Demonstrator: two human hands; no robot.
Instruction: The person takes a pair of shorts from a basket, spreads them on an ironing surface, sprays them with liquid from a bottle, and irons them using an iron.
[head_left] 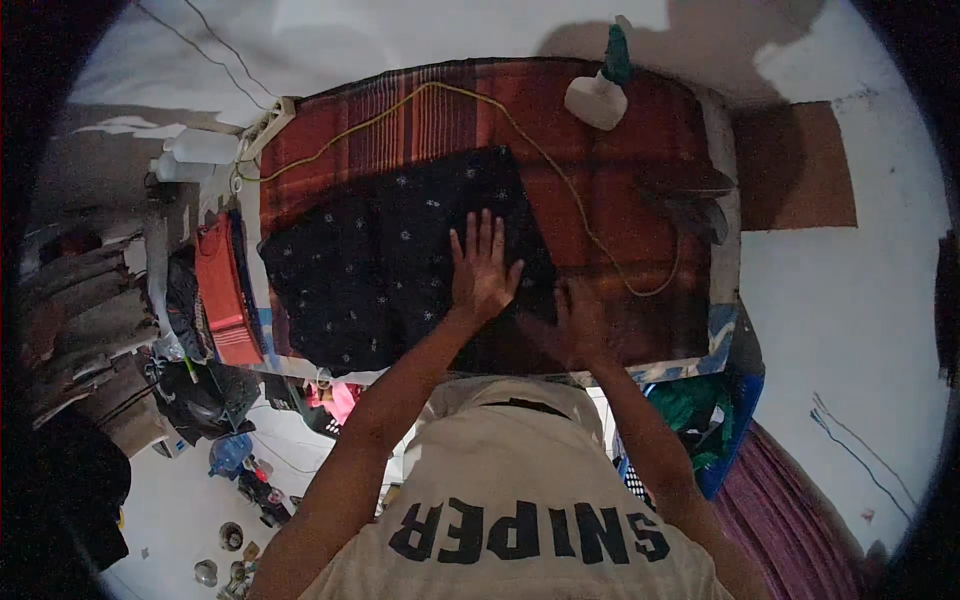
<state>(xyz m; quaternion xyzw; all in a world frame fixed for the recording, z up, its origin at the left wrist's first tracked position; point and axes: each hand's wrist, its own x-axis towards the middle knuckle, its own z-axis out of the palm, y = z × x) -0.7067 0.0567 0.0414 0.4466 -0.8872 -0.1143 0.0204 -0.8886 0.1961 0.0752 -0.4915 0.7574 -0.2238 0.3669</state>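
Note:
A black cloth with small white motifs [350, 260] lies spread over a red-brown striped cloth [610, 200] on the table. My left hand [485, 270] rests flat on the black cloth near its right edge, fingers spread. Just beyond that edge is my right hand [583, 322], over the red-brown cloth. It is blurred, but its fingers look stretched apart and nothing shows in it. At the right end sits what looks like a clothes iron [700, 195], dark and hard to make out. A yellow cord [540, 150] runs from near it across the back.
A white spray bottle with a green top [598, 100] stands at the back right. At the left end are a power strip [268, 128], white bottles [200, 148] and a folded orange-red cloth [226, 290]. A blue bin [740, 420] with green contents is below the table's right corner.

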